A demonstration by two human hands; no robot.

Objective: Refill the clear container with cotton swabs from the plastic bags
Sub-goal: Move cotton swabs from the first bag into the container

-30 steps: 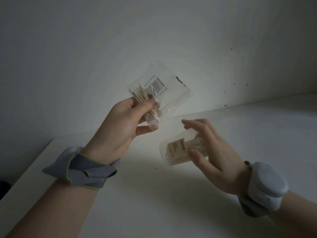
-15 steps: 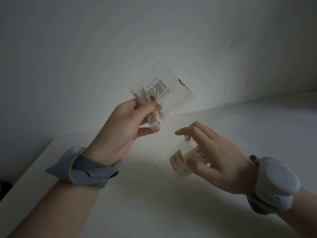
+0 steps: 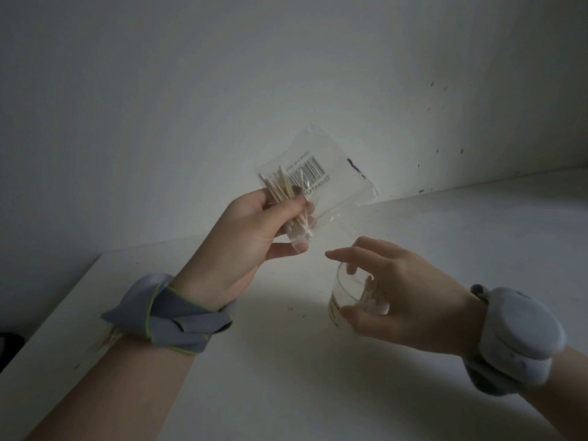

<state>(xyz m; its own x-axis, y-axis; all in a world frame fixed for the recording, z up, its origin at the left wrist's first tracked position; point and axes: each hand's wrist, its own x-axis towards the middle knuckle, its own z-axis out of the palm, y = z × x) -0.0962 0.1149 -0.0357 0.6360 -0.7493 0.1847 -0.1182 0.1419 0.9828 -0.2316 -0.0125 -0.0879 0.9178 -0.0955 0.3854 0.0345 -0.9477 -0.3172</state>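
White tabletop (image 3: 286, 377) is set against a plain white wall (image 3: 191, 90). A clear plastic bag (image 3: 337, 173) holding wooden-stemmed cotton swabs (image 3: 280, 189) is gripped between the thumb and fingers of the left hand (image 3: 248, 230), raised above the surface. The clear container (image 3: 346, 291), partly filled with swabs, is grasped by the curled thumb and fingers of the right hand (image 3: 407, 288), low over the tabletop, below and right of the bag.

The bag (image 3: 327, 186) is clear plastic with a barcode, raised and tilted. The left hand (image 3: 251, 230) pinches it around a bundle of wooden-stemmed swabs (image 3: 281, 194) inside. At its 5 o'clock is the container (image 3: 345, 297), a clear labelled cup. It is mouth-up, holds more swabs, and is gripped by the right hand (image 3: 404, 294).
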